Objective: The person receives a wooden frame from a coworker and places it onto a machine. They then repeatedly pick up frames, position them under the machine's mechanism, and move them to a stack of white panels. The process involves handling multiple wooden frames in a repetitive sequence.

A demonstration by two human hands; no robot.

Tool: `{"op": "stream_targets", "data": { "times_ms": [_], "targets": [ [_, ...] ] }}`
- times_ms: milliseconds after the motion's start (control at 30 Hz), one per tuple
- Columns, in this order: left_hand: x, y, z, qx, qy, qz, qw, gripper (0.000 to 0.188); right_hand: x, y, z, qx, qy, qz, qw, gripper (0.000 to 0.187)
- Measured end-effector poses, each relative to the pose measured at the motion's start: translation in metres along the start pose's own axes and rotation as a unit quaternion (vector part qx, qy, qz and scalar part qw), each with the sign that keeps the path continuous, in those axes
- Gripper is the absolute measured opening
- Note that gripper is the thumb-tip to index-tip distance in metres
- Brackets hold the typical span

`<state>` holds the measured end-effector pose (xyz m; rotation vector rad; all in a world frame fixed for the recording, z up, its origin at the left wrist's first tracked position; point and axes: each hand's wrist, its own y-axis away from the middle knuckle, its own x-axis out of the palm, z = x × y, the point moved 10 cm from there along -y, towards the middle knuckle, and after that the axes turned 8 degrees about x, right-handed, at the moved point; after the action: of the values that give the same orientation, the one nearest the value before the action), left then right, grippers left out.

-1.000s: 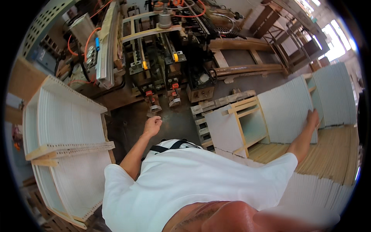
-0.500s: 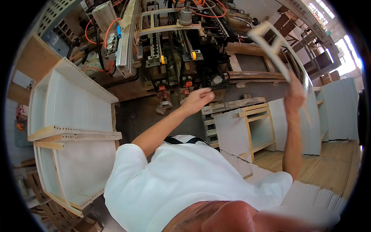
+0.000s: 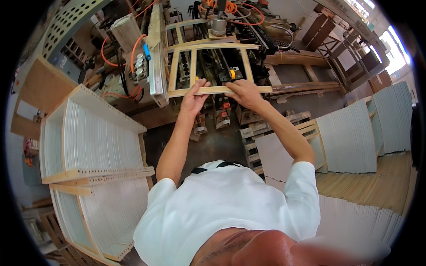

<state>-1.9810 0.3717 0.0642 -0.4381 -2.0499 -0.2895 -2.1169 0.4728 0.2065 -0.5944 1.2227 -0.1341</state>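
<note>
Wooden ladder frame (image 3: 217,90) positioned at clamping machine (image 3: 157,62), near rail gripped by left hand (image 3: 194,99) and right hand (image 3: 246,94), release pending.

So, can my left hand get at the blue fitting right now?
Probably not directly: your left hand holds the wooden frame, and the metal beam appears to stand between it and the blue fitting.

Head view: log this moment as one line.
wooden frame: over machine, contact unclear | left hand: gripping near rail | right hand: gripping near rail | pale panels: stacked both sides
</note>
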Motion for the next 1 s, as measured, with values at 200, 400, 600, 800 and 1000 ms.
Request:
{"op": "stream_targets", "data": {
  "times_ms": [200, 400, 600, 800, 1000],
  "targets": [
    [-0.028, -0.036, -0.004, 0.029, 0.017, -0.010, 0.999, 0.038, 0.051, -0.029, -0.038, 0.004, -0.043, -0.010, 0.999, 0.033],
    [-0.048, -0.060, -0.004, 0.039, 0.005, -0.035, 0.999, 0.039, 0.074, -0.041, -0.056, -0.010, -0.044, 0.011, 0.999, 0.034],
    [-0.052, -0.056, -0.008, 0.041, -0.011, -0.043, 0.998, 0.041, 0.071, -0.046, -0.053, -0.042, -0.063, 0.001, 0.997, 0.029],
    [-0.050, -0.048, -0.007, 0.043, -0.024, -0.052, 0.997, 0.040, 0.074, -0.045, -0.060, -0.071, -0.082, 0.016, 0.994, 0.032],
    [-0.038, -0.050, -0.004, 0.042, -0.037, -0.063, 0.996, 0.042, 0.073, -0.052, -0.072, -0.070, -0.095, 0.030, 0.993, 0.034]
  ]
}}
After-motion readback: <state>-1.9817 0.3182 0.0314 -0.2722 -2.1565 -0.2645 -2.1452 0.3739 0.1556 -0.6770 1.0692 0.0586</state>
